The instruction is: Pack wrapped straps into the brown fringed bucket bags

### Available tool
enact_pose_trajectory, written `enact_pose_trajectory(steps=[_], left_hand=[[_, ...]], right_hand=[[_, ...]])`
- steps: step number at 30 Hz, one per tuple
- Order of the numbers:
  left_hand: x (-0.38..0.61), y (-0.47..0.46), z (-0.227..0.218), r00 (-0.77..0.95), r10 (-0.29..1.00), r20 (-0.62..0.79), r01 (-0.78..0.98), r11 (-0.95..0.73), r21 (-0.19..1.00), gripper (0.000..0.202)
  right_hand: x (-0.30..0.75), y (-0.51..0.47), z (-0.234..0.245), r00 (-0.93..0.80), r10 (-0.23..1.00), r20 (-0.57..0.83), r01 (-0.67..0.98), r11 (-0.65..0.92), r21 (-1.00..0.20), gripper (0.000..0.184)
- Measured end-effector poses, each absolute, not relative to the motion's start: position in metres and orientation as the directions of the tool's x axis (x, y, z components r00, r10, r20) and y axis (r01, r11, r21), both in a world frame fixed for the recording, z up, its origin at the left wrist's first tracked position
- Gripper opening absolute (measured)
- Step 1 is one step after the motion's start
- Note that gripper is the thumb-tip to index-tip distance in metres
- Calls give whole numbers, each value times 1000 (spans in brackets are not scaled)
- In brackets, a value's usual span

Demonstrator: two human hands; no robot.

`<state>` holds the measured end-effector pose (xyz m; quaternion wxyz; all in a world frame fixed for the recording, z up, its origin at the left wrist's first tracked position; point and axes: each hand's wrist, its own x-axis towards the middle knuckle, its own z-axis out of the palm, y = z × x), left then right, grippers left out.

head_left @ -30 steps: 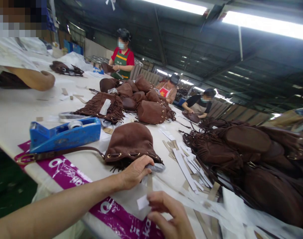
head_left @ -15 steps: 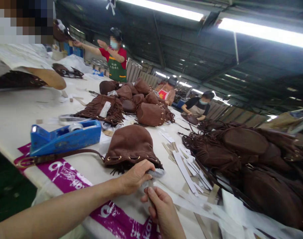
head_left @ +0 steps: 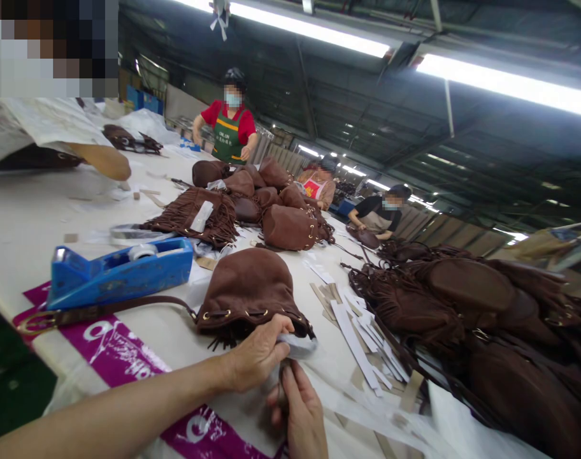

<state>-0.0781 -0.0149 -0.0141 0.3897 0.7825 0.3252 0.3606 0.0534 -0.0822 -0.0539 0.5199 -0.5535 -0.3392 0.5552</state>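
A brown drawstring bag lies on the bench close to its near edge, its gathered mouth and row of gold eyelets turned toward that edge. Just beside the mouth, the left hand grips a translucent plastic wrap between thumb and fingers, with part of the wrap sticking out past them. The right hand is just below, nearer the same edge, thumb and fingers pinched together on a narrow greyish strip; blur hides most of that strip.

A strap runs from the bag toward the left end of the near edge, passing in front of a blue tape dispenser and ending near a gold buckle. A purple printed sheet lies along the near edge, partly under the left forearm.

To the right of the bag, loose paper strips are scattered, and beyond them a heap of brown bags covers the bench's right side. More brown bags are piled toward the far edge, a fringed bag among them. A person in a green apron stands at that edge.
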Motion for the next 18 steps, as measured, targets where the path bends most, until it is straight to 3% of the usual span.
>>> enact_pose_trajectory(steps=[7,13,18], left_hand=[[-81,-19,-19,532,733,424,227,-606,762,29],[-81,-17,-28,535,698,477,217,-659,721,43],[-80,-16,-32,524,706,477,215,-651,728,59]], right_hand=[[46,-76,-48,202,969,-145,-225,-98,-969,47],[50,-72,-54,231,896,-380,-304,-304,-903,52],[52,-69,-68,236,882,-407,-503,-248,-828,55]])
